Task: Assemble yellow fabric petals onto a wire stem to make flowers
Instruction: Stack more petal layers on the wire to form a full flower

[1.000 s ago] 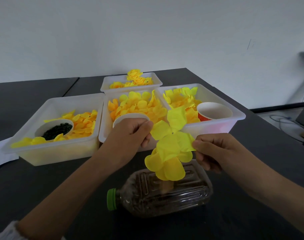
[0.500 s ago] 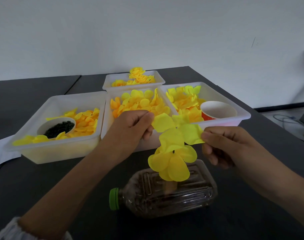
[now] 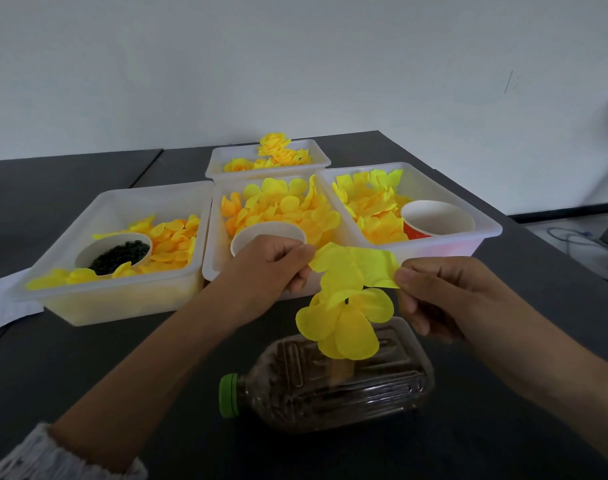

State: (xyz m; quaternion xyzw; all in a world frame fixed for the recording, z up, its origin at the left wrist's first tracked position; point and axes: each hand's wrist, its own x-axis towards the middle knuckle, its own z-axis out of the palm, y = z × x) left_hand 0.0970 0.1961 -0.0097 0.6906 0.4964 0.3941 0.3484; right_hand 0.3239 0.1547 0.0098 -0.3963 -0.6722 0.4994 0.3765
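The left hand [image 3: 268,268] pinches the left edge of a yellow petal piece [image 3: 356,268]; the right hand [image 3: 444,296] pinches its right edge. It hangs between them, above stacked petals [image 3: 344,323] over the bottle [image 3: 330,386].

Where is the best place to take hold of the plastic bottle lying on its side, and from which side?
Probably the flat clear body of the bottle, gripped from above across its width. It lies on its side, green cap pointing left, and the flower overhangs its middle, so grip nearer the cap end.
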